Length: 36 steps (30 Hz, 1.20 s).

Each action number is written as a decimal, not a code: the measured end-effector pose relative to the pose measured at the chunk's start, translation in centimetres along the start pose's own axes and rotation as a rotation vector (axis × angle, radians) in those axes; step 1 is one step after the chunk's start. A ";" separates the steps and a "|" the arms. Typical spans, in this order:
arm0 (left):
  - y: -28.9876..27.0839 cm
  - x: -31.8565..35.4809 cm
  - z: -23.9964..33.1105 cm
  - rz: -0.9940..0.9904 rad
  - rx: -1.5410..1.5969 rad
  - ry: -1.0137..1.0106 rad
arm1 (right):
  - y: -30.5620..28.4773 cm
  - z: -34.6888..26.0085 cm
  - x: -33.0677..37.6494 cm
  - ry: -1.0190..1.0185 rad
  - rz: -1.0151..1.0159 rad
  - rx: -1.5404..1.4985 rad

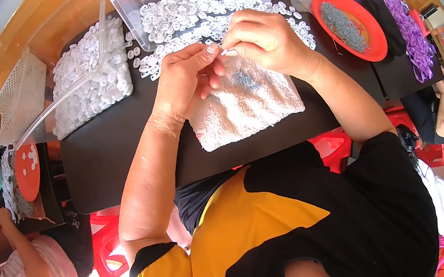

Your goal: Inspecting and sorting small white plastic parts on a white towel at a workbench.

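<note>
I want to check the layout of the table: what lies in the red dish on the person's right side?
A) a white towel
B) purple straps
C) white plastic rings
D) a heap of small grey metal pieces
D: the red dish holds a heap of small grey metal pieces; the purple straps lie beyond it.

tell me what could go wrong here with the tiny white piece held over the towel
1. Both hands, left hand and right hand, pinch one small white piece at the fingertips; it could slip and vanish among the loose white plastic parts heaped close behind.
2. The small metal bits lying on the white towel might snag in its pile or roll off.
3. The right forearm passes near the red plate of metal bits and could nudge it.
</note>
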State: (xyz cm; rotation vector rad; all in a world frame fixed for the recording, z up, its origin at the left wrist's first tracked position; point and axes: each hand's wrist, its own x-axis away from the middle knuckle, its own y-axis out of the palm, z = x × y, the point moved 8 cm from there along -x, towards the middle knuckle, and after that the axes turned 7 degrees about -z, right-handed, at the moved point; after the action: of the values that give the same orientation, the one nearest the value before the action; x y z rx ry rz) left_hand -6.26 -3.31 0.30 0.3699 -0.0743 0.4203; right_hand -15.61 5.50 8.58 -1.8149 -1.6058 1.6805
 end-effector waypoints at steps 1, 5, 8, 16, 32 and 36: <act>-0.1 0.0 -0.1 0.000 -0.002 0.000 | -0.1 -0.1 0.0 -0.001 0.002 0.000; 0.1 -0.3 -0.8 -0.068 0.141 -0.006 | -0.1 -0.4 0.1 -0.041 0.007 0.008; -0.2 -0.5 -1.1 -0.064 0.170 -0.001 | 0.2 0.1 0.2 0.012 0.004 -0.079; -0.2 -0.4 -0.6 -0.016 0.139 0.028 | 1.0 1.5 0.7 0.156 -0.014 -0.179; -1.5 -0.7 -0.7 0.106 0.097 0.061 | 0.9 5.0 2.1 0.225 -0.312 0.218; -1.5 -0.6 -0.5 0.116 0.084 0.077 | 1.7 6.1 2.5 0.267 -0.395 0.235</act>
State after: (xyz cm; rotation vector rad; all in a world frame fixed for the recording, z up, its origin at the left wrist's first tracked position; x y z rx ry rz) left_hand -6.22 -4.61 -0.79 0.4330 -0.0029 0.5527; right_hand -20.11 3.78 3.83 -1.4244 -1.4643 1.3254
